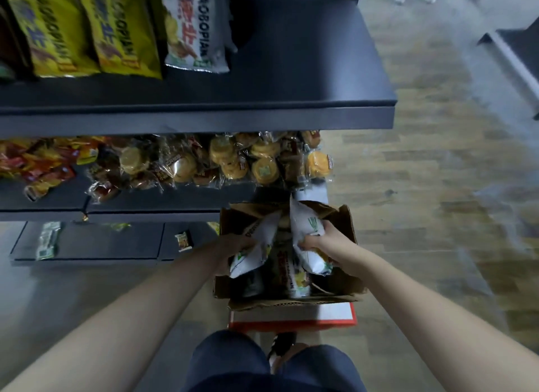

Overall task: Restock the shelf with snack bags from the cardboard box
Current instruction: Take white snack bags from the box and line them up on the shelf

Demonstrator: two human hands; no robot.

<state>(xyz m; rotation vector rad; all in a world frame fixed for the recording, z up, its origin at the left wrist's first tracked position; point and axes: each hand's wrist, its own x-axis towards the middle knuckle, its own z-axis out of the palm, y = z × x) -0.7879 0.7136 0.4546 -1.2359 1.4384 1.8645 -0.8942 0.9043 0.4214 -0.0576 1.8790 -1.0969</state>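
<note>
Head view showed both hands down in the cardboard box (344, 222), left hand (233, 245) gripping one white snack bag (256, 245), right hand (320, 241) gripping another (306, 225). Best lifted straight up, clear of the flaps, then stood beside the white bag (195, 27) on the top shelf (291, 100).

Matt dark metal shelf (204, 117), glossy plastic snack bags (306, 228), rough brown cardboard box (344, 219), wood-look floor (437, 172).

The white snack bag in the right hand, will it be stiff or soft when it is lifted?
Probably soft: the white snack bag creases where the right hand grips it. Likely light, since one hand holds it above the cardboard box. Its glossy film may be slippery.
</note>
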